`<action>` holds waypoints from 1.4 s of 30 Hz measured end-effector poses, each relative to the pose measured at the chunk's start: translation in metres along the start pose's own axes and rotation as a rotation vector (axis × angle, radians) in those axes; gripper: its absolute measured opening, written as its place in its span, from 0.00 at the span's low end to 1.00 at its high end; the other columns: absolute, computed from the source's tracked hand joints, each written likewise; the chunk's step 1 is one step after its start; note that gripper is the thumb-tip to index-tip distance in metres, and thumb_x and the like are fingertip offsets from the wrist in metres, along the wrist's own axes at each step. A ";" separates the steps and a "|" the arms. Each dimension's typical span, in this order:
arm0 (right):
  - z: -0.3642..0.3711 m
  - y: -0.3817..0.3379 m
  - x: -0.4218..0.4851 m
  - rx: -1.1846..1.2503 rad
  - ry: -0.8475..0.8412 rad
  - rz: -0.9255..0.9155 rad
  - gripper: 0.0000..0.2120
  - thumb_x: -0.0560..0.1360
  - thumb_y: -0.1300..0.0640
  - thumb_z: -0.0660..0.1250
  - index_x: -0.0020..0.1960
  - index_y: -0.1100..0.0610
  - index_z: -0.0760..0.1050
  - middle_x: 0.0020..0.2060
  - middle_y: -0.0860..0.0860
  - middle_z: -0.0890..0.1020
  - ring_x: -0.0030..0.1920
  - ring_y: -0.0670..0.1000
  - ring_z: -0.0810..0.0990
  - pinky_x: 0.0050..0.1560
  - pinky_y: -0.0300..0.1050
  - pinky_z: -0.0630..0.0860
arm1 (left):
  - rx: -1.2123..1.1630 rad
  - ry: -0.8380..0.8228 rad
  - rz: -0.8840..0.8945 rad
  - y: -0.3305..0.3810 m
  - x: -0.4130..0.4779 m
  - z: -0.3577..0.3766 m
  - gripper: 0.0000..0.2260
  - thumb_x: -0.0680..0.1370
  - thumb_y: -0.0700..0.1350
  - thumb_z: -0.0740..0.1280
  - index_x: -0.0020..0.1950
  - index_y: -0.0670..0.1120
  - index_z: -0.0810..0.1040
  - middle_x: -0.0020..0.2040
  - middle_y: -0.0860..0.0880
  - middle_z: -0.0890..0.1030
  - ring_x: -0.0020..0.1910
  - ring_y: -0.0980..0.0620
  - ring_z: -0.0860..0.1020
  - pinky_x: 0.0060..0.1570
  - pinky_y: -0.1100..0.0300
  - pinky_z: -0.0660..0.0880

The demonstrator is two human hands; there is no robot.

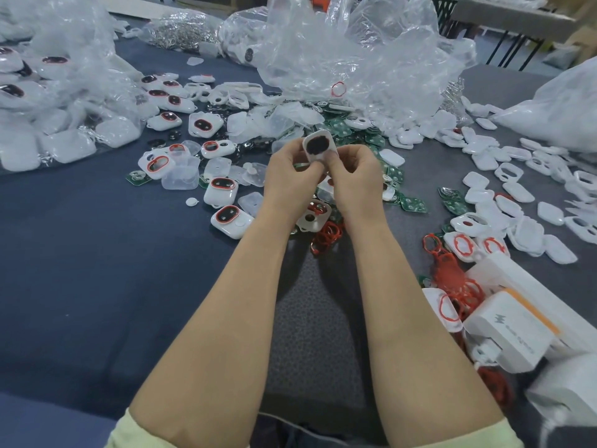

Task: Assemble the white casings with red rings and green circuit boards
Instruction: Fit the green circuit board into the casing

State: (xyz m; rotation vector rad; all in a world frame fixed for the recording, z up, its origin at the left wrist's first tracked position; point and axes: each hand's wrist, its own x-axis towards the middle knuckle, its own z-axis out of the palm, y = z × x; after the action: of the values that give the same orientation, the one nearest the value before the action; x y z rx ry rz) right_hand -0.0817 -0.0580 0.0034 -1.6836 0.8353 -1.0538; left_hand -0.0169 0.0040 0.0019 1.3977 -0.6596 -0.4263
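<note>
Both my hands hold one white casing (318, 145) up over the middle of the table; its oval window looks dark. My left hand (292, 176) grips its left side with curled fingers, and my right hand (355, 176) pinches its right side, thumb on the front edge. Loose red rings (326, 236) lie in a heap just below my wrists, and more red rings (452, 279) are tangled at the right. Green circuit boards (413, 203) lie scattered right of my hands. Several finished white casings with red rings (231, 221) rest to the left.
Crumpled clear plastic bags (355, 50) rise behind the work spot, with bagged casings (48, 124) at the far left. Loose white casing shells (517, 195) cover the right side. White boxes (510, 328) sit at the near right edge. The dark blue table cloth (97, 270) shows at the near left.
</note>
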 end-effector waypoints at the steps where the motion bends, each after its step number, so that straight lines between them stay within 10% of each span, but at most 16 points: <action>1: 0.000 0.000 0.000 -0.013 0.008 -0.009 0.06 0.76 0.56 0.68 0.47 0.58 0.74 0.38 0.47 0.77 0.40 0.46 0.76 0.46 0.40 0.74 | -0.002 0.003 0.000 0.000 0.000 0.000 0.09 0.75 0.34 0.66 0.50 0.46 0.79 0.48 0.42 0.83 0.53 0.43 0.81 0.57 0.45 0.78; 9: 0.004 -0.002 -0.006 -0.108 0.038 -0.055 0.08 0.76 0.55 0.68 0.49 0.58 0.74 0.43 0.49 0.79 0.43 0.47 0.78 0.48 0.41 0.75 | 0.380 0.107 0.181 -0.002 -0.004 0.001 0.09 0.78 0.39 0.64 0.56 0.47 0.79 0.43 0.50 0.82 0.45 0.50 0.81 0.47 0.61 0.75; 16: 0.002 -0.005 -0.006 -0.171 -0.032 -0.184 0.16 0.77 0.63 0.64 0.65 0.56 0.72 0.55 0.52 0.77 0.48 0.49 0.77 0.53 0.41 0.74 | 0.704 0.151 0.251 0.001 -0.007 0.002 0.16 0.80 0.43 0.61 0.68 0.48 0.72 0.53 0.42 0.82 0.54 0.40 0.78 0.50 0.51 0.73; 25: -0.002 -0.008 -0.007 -0.078 -0.013 -0.221 0.09 0.73 0.70 0.64 0.44 0.57 0.72 0.38 0.46 0.76 0.40 0.42 0.74 0.42 0.32 0.71 | 0.500 0.215 0.352 0.002 -0.009 0.000 0.05 0.74 0.33 0.63 0.48 0.38 0.76 0.46 0.44 0.80 0.46 0.44 0.76 0.45 0.51 0.72; 34: 0.008 -0.013 -0.017 -0.044 0.141 -0.503 0.03 0.74 0.71 0.61 0.46 0.66 0.73 0.42 0.58 0.78 0.44 0.54 0.77 0.43 0.42 0.77 | 0.423 0.349 0.607 0.006 -0.010 -0.001 0.02 0.72 0.29 0.65 0.43 0.33 0.75 0.47 0.39 0.78 0.44 0.46 0.75 0.40 0.53 0.71; 42: 0.004 -0.011 -0.013 -0.093 0.059 -0.412 0.07 0.73 0.66 0.67 0.51 0.63 0.73 0.46 0.52 0.78 0.47 0.54 0.78 0.48 0.42 0.77 | 0.467 0.252 0.477 -0.001 -0.008 -0.004 0.03 0.75 0.34 0.65 0.46 0.38 0.77 0.41 0.44 0.80 0.39 0.44 0.76 0.40 0.49 0.73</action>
State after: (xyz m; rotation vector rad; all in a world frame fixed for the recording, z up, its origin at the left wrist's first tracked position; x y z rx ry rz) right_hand -0.0821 -0.0416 0.0094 -1.9630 0.5917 -1.3639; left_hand -0.0203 0.0118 -0.0003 1.6306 -0.8876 0.2987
